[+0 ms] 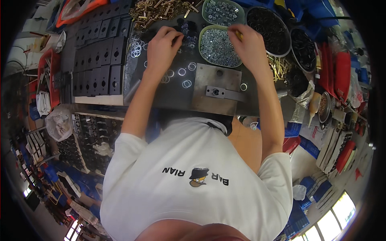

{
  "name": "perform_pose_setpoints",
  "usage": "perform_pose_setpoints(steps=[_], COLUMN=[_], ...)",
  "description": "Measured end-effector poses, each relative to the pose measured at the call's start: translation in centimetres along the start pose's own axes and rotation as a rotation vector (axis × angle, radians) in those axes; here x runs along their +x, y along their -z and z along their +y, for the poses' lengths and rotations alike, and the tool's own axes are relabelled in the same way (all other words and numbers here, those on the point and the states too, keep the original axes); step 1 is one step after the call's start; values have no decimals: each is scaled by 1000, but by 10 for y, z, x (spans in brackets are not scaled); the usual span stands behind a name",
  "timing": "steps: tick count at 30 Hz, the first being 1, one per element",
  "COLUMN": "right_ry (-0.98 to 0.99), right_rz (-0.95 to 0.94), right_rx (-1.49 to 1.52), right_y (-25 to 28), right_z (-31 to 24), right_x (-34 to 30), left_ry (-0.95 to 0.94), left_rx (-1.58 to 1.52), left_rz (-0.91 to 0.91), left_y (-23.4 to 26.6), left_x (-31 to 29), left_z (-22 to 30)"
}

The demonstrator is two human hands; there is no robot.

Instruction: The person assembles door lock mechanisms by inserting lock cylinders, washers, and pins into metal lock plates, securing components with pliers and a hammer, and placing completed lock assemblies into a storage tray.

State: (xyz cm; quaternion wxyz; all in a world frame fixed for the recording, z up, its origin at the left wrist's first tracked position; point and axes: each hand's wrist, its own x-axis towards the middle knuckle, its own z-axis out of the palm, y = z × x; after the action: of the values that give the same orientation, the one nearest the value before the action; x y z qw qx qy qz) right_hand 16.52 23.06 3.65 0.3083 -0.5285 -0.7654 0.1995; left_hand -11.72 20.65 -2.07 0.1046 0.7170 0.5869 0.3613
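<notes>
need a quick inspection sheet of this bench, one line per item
Surface: dark worktable, bearing a flat rectangular metal plate with a small dark block on it
Parts: pale-green plastic tub of small silvery metal pieces; black rectangular plates with holes in rows, left
Clutter: loose thin silver rings; heaped brass-coloured metal pieces, far edge
Hands: left hand, fingers bent, grip unclear; right hand at the tub's right side, small yellow piece at its fingertips
Cables: dark cable-like strand, upper right, identity uncertain
Surroundings: red plastic bins, right; bright windows, lower right
</notes>
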Motion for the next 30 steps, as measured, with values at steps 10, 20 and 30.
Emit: perform_pose_setpoints(steps=[10, 20, 30], right_ry=[-61, -33, -204], right_rz=[41, 159, 25], right_rx=[-473, -422, 155], right_y=[-78, -36, 15], right_z=[49, -6, -58], right_x=[83, 48, -99], left_ry=[435, 127, 72], left_rx=[-605, -660, -627], left_rz=[-38, -297, -347], left_y=[27, 22, 23], left_x=[-26, -100, -102], left_z=[40, 113, 107])
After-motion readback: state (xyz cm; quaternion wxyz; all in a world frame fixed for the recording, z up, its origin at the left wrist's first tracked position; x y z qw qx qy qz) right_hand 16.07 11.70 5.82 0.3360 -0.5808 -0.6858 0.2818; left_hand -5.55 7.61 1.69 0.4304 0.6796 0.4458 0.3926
